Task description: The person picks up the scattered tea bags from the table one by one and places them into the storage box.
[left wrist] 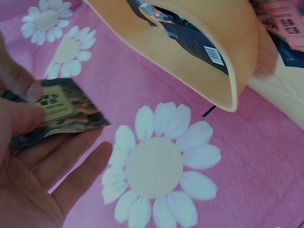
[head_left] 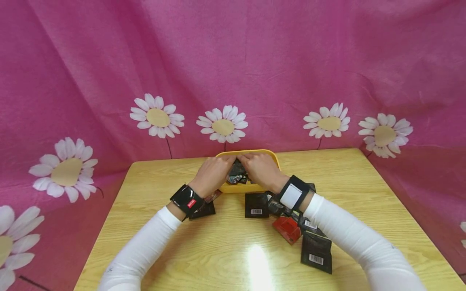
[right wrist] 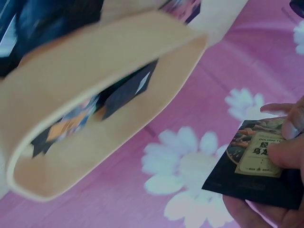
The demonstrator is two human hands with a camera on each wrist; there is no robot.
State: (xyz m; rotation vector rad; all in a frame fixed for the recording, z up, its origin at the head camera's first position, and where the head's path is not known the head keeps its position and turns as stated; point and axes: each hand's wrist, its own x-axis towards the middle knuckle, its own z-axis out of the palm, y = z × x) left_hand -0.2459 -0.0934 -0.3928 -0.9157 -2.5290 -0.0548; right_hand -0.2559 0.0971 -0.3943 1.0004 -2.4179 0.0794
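- A dark snack sachet (left wrist: 57, 111) is pinched by the left hand (head_left: 212, 171) and the right hand (head_left: 260, 169) together, above the yellow tray (head_left: 271, 155).
- Step judged: placing the sachet in the tray.
- Next move judged: both pinches released over the sachets in the tray (left wrist: 190, 35); loose sachets (head_left: 256, 205) lie on the wooden table (head_left: 218, 242).

table (head_left: 225, 242): glossy pale wood | tray (head_left: 251, 152): smooth yellow plastic | backdrop (head_left: 233, 60): matt pink cloth | sachets (head_left: 316, 252): glossy black foil

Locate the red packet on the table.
In the head view the red packet lies on the wooden table, on the person's right side, beside the right forearm and among the black sachets, nearer than the yellow tray.
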